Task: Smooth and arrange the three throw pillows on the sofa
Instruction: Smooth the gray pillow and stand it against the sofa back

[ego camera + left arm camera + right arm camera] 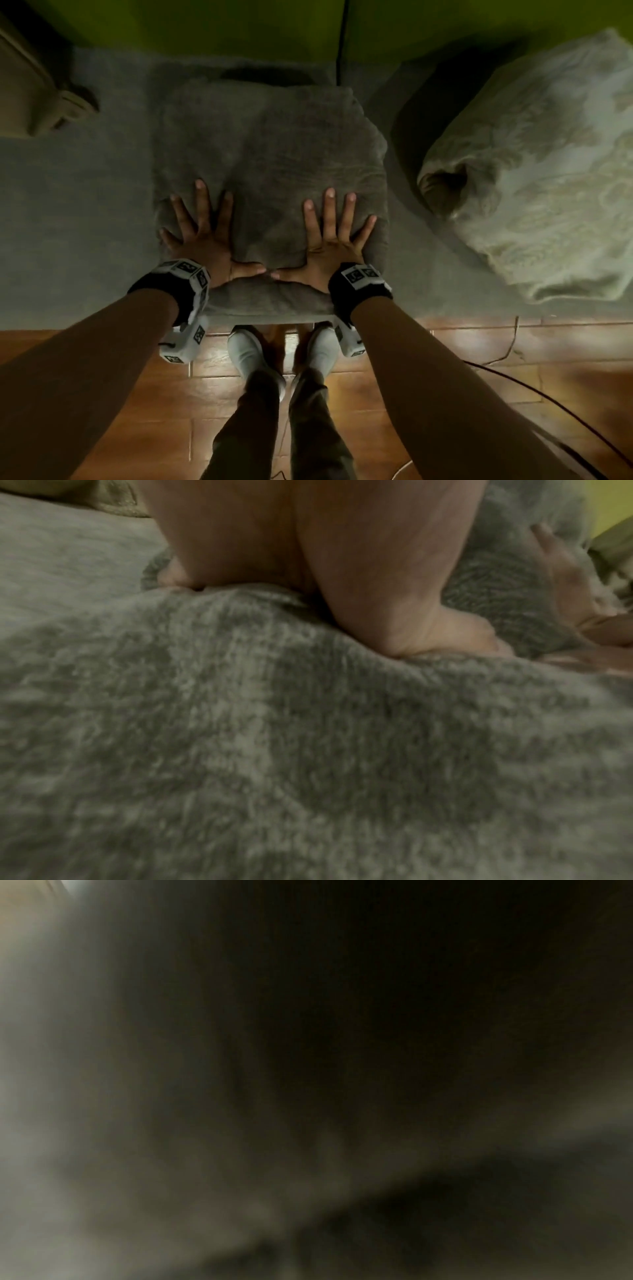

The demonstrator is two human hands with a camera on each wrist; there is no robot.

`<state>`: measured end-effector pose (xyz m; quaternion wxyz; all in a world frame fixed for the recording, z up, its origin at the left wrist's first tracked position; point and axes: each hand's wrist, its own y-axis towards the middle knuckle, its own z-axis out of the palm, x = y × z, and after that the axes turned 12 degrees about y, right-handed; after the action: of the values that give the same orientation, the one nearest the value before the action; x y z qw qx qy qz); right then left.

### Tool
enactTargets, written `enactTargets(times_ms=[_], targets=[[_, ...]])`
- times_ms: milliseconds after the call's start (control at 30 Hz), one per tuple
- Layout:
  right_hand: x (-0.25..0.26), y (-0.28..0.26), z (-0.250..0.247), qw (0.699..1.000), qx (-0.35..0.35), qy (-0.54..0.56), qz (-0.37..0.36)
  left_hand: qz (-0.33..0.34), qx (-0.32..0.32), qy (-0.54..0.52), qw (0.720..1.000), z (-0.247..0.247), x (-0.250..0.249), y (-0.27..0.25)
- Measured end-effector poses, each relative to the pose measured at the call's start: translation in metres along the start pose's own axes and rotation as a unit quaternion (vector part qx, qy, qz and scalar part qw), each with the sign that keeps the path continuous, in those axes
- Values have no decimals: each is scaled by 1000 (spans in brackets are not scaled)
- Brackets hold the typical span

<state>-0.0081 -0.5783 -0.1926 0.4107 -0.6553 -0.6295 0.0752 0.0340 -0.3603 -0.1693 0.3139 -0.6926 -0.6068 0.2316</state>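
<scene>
Grey pillow [270,154] laid flat on sofa seat [85,192], pressed under both palms. Left hand [205,236] and right hand [334,236] flattened, fingers splayed, grip released, nothing grasped. Cream patterned pillow [534,178] lying right of right hand, well apart. Third pillow [41,99] seen far left. Right wrist view dark, blurred.

Your left hand [202,236] and right hand [334,240] press flat on grey pillow [270,154]. Open seat [85,205] to your left. Pale patterned pillow [534,178] blocks right side, narrow gap between. Beige pillow [37,99] sits far left. Green backrest [205,27] walls off rear.
</scene>
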Motion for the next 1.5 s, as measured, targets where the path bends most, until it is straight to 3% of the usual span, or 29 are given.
enactTargets(times_ms=[200, 400, 567, 633, 733, 800, 867, 967, 1067, 1167, 1500], targets=[[-27, -56, 30, 995, -93, -17, -33, 41, -13, 3, 999, 23, 0, -34], [-56, -105, 55, 997, -49, 42, 38, 76, -48, 6, 996, 32, 15, -64], [-91, -155, 68, 981, 68, 69, 165, 93, -94, -38, 991, 22, 23, -89], [-95, -170, 55, 977, -4, 105, 186, 91, -136, -58, 985, 13, 23, -100], [-82, -181, 27, 938, -262, 196, 115, 113, -270, -39, 955, -1, 9, -117], [-57, -178, 10, 921, -317, 219, 63, 163, -341, -4, 926, -10, -17, -125], [-34, -164, 3, 923, -327, 202, -11, 187, -345, 30, 919, -12, -52, -122], [-28, -124, 20, 926, -307, 203, -82, 150, -318, 68, 934, -3, -86, -99], [-52, -93, 48, 957, -241, 156, -33, 127, -282, 109, 945, 24, -87, -74], [-82, -79, 70, 977, -183, 101, -33, 116, -242, 146, 952, 49, -87, -58], [-139, -87, 87, 994, -100, -39, -5, 70, -190, 164, 966, 58, -105, -45]])
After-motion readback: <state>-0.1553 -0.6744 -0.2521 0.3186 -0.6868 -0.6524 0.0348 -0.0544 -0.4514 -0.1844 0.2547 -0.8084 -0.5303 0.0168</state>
